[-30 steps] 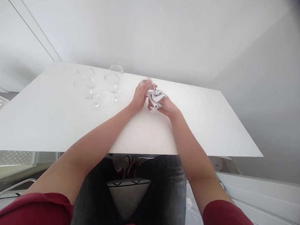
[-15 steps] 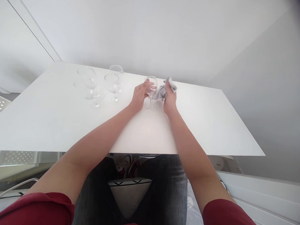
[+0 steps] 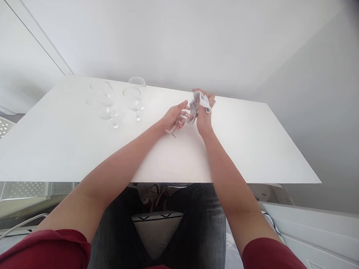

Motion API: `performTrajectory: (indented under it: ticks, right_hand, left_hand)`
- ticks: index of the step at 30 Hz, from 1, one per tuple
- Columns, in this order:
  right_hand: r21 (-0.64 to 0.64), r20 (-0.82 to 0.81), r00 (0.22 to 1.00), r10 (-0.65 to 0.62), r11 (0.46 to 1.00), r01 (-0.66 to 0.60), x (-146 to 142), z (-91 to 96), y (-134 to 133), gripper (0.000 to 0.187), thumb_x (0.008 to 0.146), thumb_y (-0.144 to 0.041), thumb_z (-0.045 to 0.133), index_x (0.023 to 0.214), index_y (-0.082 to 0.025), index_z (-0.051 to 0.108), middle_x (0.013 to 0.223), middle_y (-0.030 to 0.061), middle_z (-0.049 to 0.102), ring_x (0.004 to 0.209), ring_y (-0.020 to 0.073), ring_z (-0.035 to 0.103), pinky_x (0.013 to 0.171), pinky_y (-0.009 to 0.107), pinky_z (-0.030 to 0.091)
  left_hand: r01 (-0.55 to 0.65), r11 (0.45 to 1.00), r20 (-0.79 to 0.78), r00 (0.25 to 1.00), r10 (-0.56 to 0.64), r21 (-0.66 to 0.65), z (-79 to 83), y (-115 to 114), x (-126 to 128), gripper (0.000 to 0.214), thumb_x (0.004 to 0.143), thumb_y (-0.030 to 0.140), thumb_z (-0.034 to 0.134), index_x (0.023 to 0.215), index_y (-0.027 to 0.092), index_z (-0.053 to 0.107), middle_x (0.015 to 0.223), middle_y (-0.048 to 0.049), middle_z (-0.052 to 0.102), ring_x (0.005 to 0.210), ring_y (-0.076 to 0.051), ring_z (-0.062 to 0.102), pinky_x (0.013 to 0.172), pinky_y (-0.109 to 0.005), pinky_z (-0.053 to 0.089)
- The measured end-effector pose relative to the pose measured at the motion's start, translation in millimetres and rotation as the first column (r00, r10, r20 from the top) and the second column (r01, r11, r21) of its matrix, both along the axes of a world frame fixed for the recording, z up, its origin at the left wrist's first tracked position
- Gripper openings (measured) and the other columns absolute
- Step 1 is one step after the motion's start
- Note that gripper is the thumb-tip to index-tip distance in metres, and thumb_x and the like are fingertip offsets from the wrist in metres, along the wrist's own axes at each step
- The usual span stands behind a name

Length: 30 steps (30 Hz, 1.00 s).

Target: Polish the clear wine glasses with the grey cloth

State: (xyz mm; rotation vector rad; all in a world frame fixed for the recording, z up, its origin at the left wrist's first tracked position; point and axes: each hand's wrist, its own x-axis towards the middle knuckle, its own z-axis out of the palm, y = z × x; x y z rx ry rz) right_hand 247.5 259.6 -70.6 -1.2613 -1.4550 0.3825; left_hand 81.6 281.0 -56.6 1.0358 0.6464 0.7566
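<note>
Tilted over the middle of the white table (image 3: 243, 152) is a clear wine glass (image 3: 173, 130), its foot pointing down to the left and its bowl toward the right. My left hand (image 3: 174, 115) is closed around the bowl. My right hand (image 3: 204, 115) grips a pale grey cloth (image 3: 202, 100), which covers the rim end of the glass. The cloth and fingers hide the rim, so I cannot tell how far the cloth reaches inside.
Several clear wine glasses stand upright at the left rear of the table, among them a front one (image 3: 132, 98) and a farther-left one (image 3: 98, 100). A white wall (image 3: 182, 44) rises behind the table's back edge. My legs are under its front edge.
The wine glass has gone from upright to tilted, foot down-left. My right hand has brought the cloth onto its rim end.
</note>
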Motion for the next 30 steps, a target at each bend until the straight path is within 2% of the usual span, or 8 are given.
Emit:
performTrajectory:
  ticks: [3,6,11,14,18,25,27,30]
  right_hand:
    - [0.039,-0.183,0.978,-0.096,0.994,0.104,3.4,1.5,4.4,0.07,0.107,-0.082,0.038,0.147,-0.028,0.06,0.137,0.0134,0.052,0.135,0.0262,0.056,0.11,0.045,0.059]
    - [0.098,-0.221,0.969,-0.113,0.986,0.138,3.0,7.9,2.2,0.071,0.108,-0.08,0.036,0.15,-0.028,0.059,0.141,0.0126,0.055,0.136,0.025,0.059,0.113,0.044,0.057]
    - [0.047,-0.123,0.976,0.181,0.983,-0.177,-6.8,20.8,-10.4,0.071,0.101,-0.083,0.055,0.14,-0.025,0.068,0.139,0.0113,0.066,0.131,0.0273,0.064,0.116,0.044,0.056]
    - [0.014,-0.153,0.954,0.256,0.966,-0.257,-6.5,23.3,-13.2,0.071,0.099,-0.085,0.059,0.137,-0.025,0.07,0.137,0.0095,0.068,0.132,0.0281,0.064,0.116,0.045,0.057]
    - [-0.084,-0.215,0.906,0.364,0.918,-0.389,2.3,24.6,-16.3,0.065,0.101,-0.08,0.061,0.138,-0.028,0.071,0.128,0.0062,0.07,0.124,0.0259,0.068,0.113,0.044,0.058]
    - [-0.23,-0.338,0.788,0.514,0.767,-0.599,8.8,30.4,-24.4,0.068,0.094,-0.078,0.072,0.139,-0.028,0.072,0.131,0.0057,0.071,0.126,0.0275,0.069,0.108,0.043,0.062]
    - [-0.181,-0.365,0.797,0.481,0.803,-0.567,5.0,27.1,-20.0,0.073,0.091,-0.083,0.072,0.137,-0.026,0.072,0.126,0.0068,0.072,0.127,0.0287,0.068,0.105,0.043,0.063]
    - [-0.092,-0.374,0.854,0.362,0.901,-0.423,-2.3,19.3,-11.6,0.076,0.093,-0.088,0.064,0.131,-0.023,0.069,0.121,0.0082,0.071,0.123,0.0271,0.068,0.102,0.041,0.063]
  left_hand:
    - [0.038,0.999,0.006,0.999,-0.038,0.035,0.3,-3.6,0.6,0.062,0.087,0.076,0.081,0.108,0.021,0.06,0.079,0.0009,0.073,0.036,-0.006,0.054,0.033,-0.022,0.031]
    - [0.029,0.998,-0.009,1.0,-0.029,0.056,2.1,-6.0,0.9,0.06,0.088,0.073,0.082,0.106,0.021,0.058,0.081,0.0009,0.072,0.036,-0.006,0.053,0.033,-0.022,0.032]
    - [-0.1,0.994,-0.036,0.994,0.101,0.048,-1.0,-1.9,0.6,0.051,0.096,0.066,0.077,0.105,0.024,0.05,0.084,0.0013,0.072,0.037,-0.007,0.055,0.034,-0.021,0.033]
    - [-0.135,0.988,-0.027,0.99,0.137,0.068,-5.0,-0.5,-0.1,0.053,0.095,0.065,0.079,0.107,0.026,0.045,0.083,0.0042,0.071,0.035,-0.007,0.054,0.035,-0.02,0.033]
    - [-0.013,0.994,-0.046,0.999,0.018,0.104,-6.4,-4.6,-3.3,0.062,0.089,0.065,0.086,0.111,0.028,0.042,0.078,0.0066,0.069,0.034,-0.008,0.053,0.035,-0.02,0.034]
    - [0.138,0.97,0.021,0.989,-0.145,0.202,-2.8,-11.3,-12.4,0.074,0.081,0.063,0.093,0.127,0.028,0.046,0.072,0.0105,0.064,0.035,-0.007,0.051,0.035,-0.02,0.036]
    - [0.129,0.964,0.047,0.989,-0.144,0.231,-3.6,-8.2,-10.8,0.074,0.081,0.066,0.092,0.125,0.028,0.046,0.07,0.011,0.064,0.034,-0.007,0.05,0.034,-0.02,0.036]
    - [0.08,0.966,0.044,0.995,-0.094,0.245,-6.0,-1.8,-6.3,0.07,0.081,0.07,0.089,0.116,0.028,0.045,0.068,0.0118,0.064,0.032,-0.008,0.051,0.034,-0.02,0.035]
